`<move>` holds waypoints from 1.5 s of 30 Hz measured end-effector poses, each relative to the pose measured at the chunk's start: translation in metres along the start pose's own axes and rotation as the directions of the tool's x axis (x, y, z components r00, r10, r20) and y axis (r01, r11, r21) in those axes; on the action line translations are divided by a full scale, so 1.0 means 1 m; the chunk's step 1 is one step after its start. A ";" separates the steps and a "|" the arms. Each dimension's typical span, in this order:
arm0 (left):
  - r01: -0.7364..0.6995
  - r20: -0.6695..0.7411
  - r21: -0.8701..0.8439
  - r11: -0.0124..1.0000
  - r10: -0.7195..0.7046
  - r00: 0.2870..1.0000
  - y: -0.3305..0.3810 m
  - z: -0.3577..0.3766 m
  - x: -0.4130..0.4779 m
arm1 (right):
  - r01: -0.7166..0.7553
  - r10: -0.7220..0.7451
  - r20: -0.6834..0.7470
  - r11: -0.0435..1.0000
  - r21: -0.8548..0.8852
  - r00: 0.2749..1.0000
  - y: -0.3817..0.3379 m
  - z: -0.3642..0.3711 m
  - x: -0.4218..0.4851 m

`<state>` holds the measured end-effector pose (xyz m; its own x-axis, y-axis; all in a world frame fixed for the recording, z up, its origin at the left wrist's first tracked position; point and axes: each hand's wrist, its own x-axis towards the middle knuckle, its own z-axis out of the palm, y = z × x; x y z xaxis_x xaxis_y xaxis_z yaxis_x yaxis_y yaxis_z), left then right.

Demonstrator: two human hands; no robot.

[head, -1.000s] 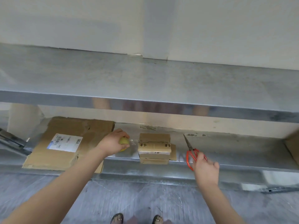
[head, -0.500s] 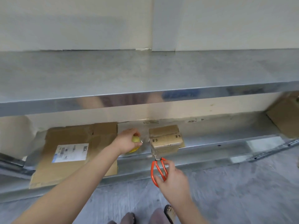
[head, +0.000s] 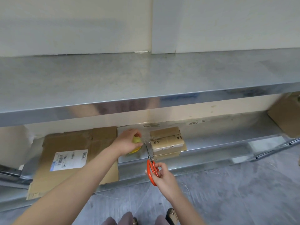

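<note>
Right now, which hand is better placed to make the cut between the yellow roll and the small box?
The right hand, likely. It grips the orange scissors, whose blades point into the gap beside the small box. The left hand is busy gripping the yellow roll on the lower shelf.

Yellow roll [head: 136, 141]: mostly covered by the left hand [head: 126, 143] curled round it, so what kind of roll it is cannot be told. A faint clear strip leaves it toward 3 o'clock, too blurred to trace its end.

Scissors [head: 151, 166]: handle loops partly hidden in the gripping right hand [head: 164, 176]. Cannot tell whether the blade tips touch the strip or the small box [head: 167, 140].

Print on that box, and on the white label [head: 69, 159] at its 9 o'clock, is too small to read.

Lower box [head: 167, 154]: only its front edge shows.

Carton [head: 287, 117], at 3 o'clock: cut off by the frame edge and the upper shelf [head: 146, 82].

Shoes [head: 172, 216], at 6 o'clock: cut off by the bottom edge.
</note>
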<state>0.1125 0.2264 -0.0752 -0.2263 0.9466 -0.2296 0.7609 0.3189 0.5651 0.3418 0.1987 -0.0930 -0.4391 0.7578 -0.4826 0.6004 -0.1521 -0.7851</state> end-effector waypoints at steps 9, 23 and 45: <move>-0.009 -0.002 -0.009 1.000 0.009 1.000 -0.002 0.000 -0.003 | 0.004 -0.004 -0.023 1.000 -0.006 1.000 0.006 0.001 0.014; -0.019 -0.008 0.052 0.998 0.020 1.000 -0.006 0.002 -0.004 | 0.055 -0.068 -0.056 0.978 -0.203 0.996 0.009 -0.014 0.020; 0.078 -0.115 0.025 0.997 -0.074 0.991 0.003 0.019 -0.009 | 0.247 -0.422 -0.294 0.839 -0.485 0.857 0.047 -0.136 0.004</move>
<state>0.1282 0.2184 -0.0863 -0.3508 0.9193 -0.1781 0.7558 0.3903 0.5257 0.4595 0.2806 -0.0792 -0.4332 0.9007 0.0320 0.7194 0.3669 -0.5898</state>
